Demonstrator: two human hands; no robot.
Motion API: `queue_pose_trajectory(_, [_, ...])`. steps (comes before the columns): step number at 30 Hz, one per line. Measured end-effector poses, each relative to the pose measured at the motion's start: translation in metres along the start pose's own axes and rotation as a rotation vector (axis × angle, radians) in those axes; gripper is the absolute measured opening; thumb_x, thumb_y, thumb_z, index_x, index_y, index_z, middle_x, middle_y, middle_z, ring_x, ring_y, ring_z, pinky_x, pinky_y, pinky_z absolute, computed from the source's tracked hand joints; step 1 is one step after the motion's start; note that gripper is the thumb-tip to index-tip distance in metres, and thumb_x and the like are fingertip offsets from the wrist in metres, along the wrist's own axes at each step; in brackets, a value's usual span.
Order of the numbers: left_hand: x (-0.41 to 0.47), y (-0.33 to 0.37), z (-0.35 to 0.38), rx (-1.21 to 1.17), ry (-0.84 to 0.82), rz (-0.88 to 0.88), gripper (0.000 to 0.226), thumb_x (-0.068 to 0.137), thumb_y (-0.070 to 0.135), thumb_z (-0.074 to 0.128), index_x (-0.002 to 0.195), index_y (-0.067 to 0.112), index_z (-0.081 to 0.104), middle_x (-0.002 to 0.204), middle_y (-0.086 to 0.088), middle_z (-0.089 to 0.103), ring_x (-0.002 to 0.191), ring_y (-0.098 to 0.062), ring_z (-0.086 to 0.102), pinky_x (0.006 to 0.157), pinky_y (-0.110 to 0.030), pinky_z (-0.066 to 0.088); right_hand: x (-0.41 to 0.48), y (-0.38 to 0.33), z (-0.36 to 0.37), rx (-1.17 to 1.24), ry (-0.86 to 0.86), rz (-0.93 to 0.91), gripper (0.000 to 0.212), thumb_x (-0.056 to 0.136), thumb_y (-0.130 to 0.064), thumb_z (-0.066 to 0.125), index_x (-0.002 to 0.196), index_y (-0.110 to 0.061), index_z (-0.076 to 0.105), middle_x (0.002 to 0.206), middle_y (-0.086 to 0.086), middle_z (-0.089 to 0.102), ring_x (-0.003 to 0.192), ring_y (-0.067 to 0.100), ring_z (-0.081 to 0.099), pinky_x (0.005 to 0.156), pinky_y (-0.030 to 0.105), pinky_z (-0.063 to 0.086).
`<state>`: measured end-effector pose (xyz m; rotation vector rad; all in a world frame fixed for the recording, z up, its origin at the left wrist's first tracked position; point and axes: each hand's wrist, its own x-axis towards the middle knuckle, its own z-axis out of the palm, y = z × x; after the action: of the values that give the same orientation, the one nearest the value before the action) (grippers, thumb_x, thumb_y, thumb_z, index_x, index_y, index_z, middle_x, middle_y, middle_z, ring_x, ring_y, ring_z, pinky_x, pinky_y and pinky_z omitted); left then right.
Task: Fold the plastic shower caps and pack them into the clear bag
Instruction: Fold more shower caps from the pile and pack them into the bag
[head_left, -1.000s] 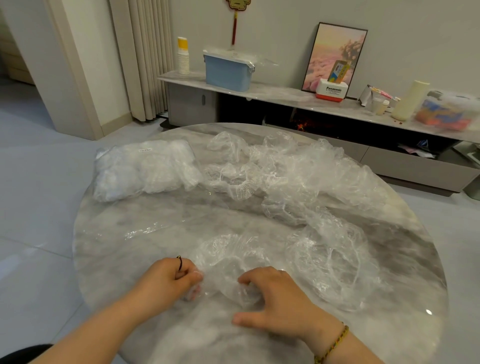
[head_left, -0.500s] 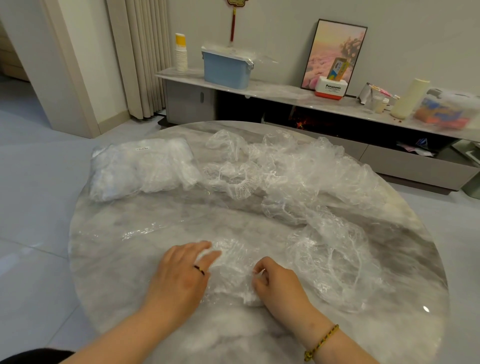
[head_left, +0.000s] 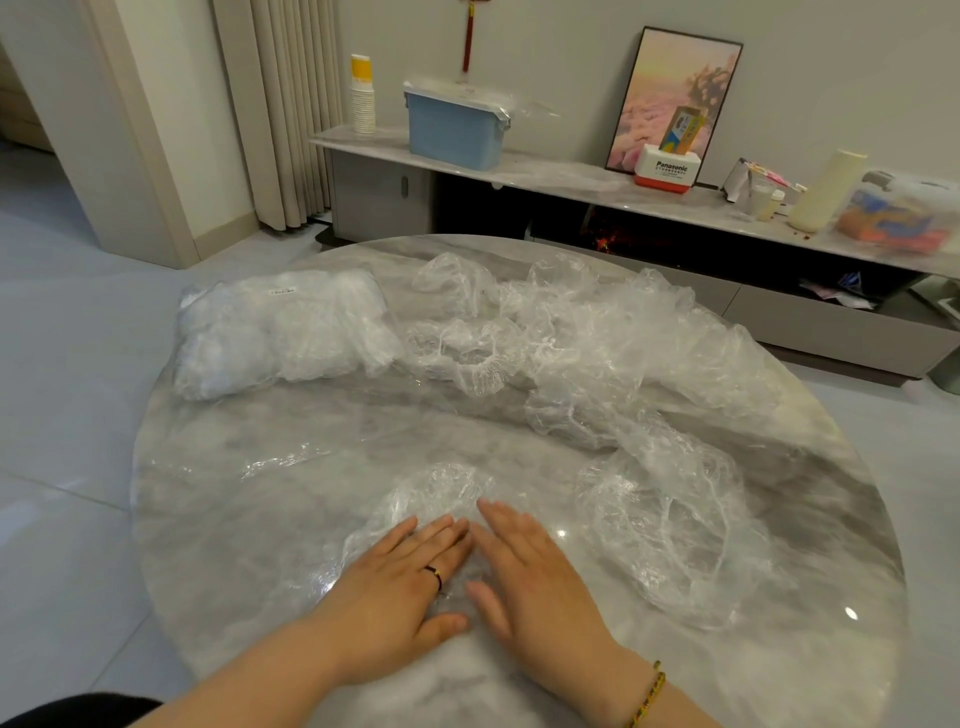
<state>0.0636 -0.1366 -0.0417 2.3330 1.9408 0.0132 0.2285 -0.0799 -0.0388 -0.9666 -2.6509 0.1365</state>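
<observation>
Pressing: the left hand (head_left: 400, 587) and right hand (head_left: 530, 582) lie palm down side by side on 1 shower cap (head_left: 434, 491), index fingers almost touching.
Left hand: fingers straight and together, flat on the plastic, gripping nothing; a dark ring (head_left: 435, 574) sits on 1 finger.
Right hand: fingers straight and slightly spread, flat on the plastic, gripping nothing; a braided bracelet (head_left: 649, 696) is on the wrist.
Shower cap: crumpled and clear, at the near middle of the round marble table (head_left: 223, 545), its far part bulging out past the fingertips.
Second cap (head_left: 670, 525): opened out and puffy, just right of the hands, apart from them.
Loose pile (head_left: 597, 338): many clear caps heaped across the far and right part of the table.
Clear bag (head_left: 280, 327): at the far left of the table, stuffed with white plastic, its right end touching the pile.
Film strip (head_left: 285, 460): a wrinkled clear piece lying flat left of the pressed cap; what it is cannot be told.
Sideboard (head_left: 561, 174): behind the table, bearing a blue box (head_left: 452, 130), a stack of paper cups (head_left: 362, 98) and a framed picture (head_left: 670, 98).
</observation>
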Motion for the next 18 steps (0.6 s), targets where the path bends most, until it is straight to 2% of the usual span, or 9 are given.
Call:
queue_pose_trajectory(2, [0.0,-0.002,-0.003,0.012,-0.018,0.027,0.074,0.094,0.059,0.005,0.11,0.024,0.069,0.117,0.011,0.064,0.11,-0.002,0.059,0.106,-0.021,0.012,-0.003,0.001,0.002,-0.014,-0.159,-0.005,0.052,0.097,-0.049,0.006,0.122,-0.021,0.043,0.123,-0.01,0.061,0.115,0.003,0.054,0.1,0.018,0.036])
queue_pose_trajectory(4, [0.0,-0.006,-0.005,-0.001,-0.031,0.024,0.075,0.093,0.06,0.004,0.111,0.025,0.068,0.118,0.012,0.063,0.11,-0.001,0.058,0.105,-0.02,0.013,-0.006,0.006,0.002,-0.049,-0.194,-0.038,0.047,0.094,-0.051,0.017,0.121,-0.023,0.043,0.119,-0.014,0.062,0.11,0.0,0.058,0.094,0.015,0.04])
queue_pose_trajectory(6, [0.0,-0.01,-0.007,-0.039,-0.032,0.012,0.07,0.093,0.058,0.007,0.109,0.028,0.068,0.117,0.014,0.064,0.107,0.001,0.059,0.104,-0.02,0.017,-0.001,0.012,-0.002,-0.026,-0.183,-0.062,0.049,0.078,-0.048,0.033,0.115,-0.025,0.054,0.114,-0.013,0.065,0.104,-0.001,0.061,0.09,0.012,0.042])
queue_pose_trajectory(9, [0.001,-0.011,-0.011,-0.072,0.015,0.032,0.056,0.07,0.056,0.033,0.1,0.03,0.072,0.109,0.015,0.067,0.099,0.002,0.063,0.095,-0.017,0.031,0.008,0.019,-0.008,0.026,-0.093,-0.057,0.046,0.062,-0.026,0.035,0.086,-0.026,0.074,0.097,-0.012,0.071,0.087,0.001,0.068,0.075,0.009,0.047])
queue_pose_trajectory(11, [0.001,-0.015,-0.01,-0.098,0.058,0.044,0.053,0.057,0.048,0.04,0.092,0.03,0.075,0.103,0.015,0.069,0.092,0.002,0.065,0.089,-0.013,0.038,0.011,0.022,-0.005,0.003,-0.048,-0.04,0.046,0.058,-0.019,0.032,0.075,-0.026,0.074,0.087,-0.012,0.072,0.076,0.002,0.069,0.064,0.009,0.047])
queue_pose_trajectory(14, [0.001,-0.018,-0.015,-0.052,0.148,0.022,0.05,0.041,0.044,0.073,0.089,0.03,0.076,0.101,0.018,0.069,0.09,0.005,0.065,0.078,-0.008,0.046,0.013,0.023,-0.01,0.075,0.02,0.034,0.041,0.058,-0.018,0.032,0.068,-0.028,0.071,0.07,-0.015,0.07,0.061,0.002,0.066,0.053,0.01,0.045])
queue_pose_trajectory(15, [-0.001,-0.019,-0.019,-0.078,0.143,-0.015,0.053,0.049,0.043,0.073,0.1,0.029,0.072,0.111,0.02,0.065,0.099,0.007,0.061,0.082,-0.006,0.043,0.014,0.022,-0.015,0.102,0.023,0.087,0.037,0.062,-0.017,0.036,0.069,-0.027,0.07,0.066,-0.015,0.068,0.057,0.002,0.063,0.052,0.011,0.043])
queue_pose_trajectory(16, [-0.002,-0.024,-0.017,-0.153,0.148,-0.039,0.051,0.063,0.044,0.058,0.112,0.029,0.067,0.118,0.024,0.059,0.11,0.008,0.054,0.087,-0.004,0.037,0.014,0.022,-0.021,0.152,0.016,0.154,0.033,0.068,-0.013,0.04,0.075,-0.025,0.07,0.066,-0.014,0.066,0.057,0.002,0.061,0.054,0.012,0.042])
queue_pose_trajectory(18, [-0.006,-0.028,-0.019,-0.532,0.075,-0.22,0.051,0.065,0.042,0.04,0.105,0.028,0.068,0.1,0.035,0.061,0.101,0.013,0.055,0.086,-0.004,0.036,0.017,0.026,-0.033,0.39,-0.095,0.329,0.026,0.081,-0.006,0.046,0.085,-0.023,0.065,0.069,-0.014,0.061,0.058,0.0,0.056,0.057,0.01,0.039])
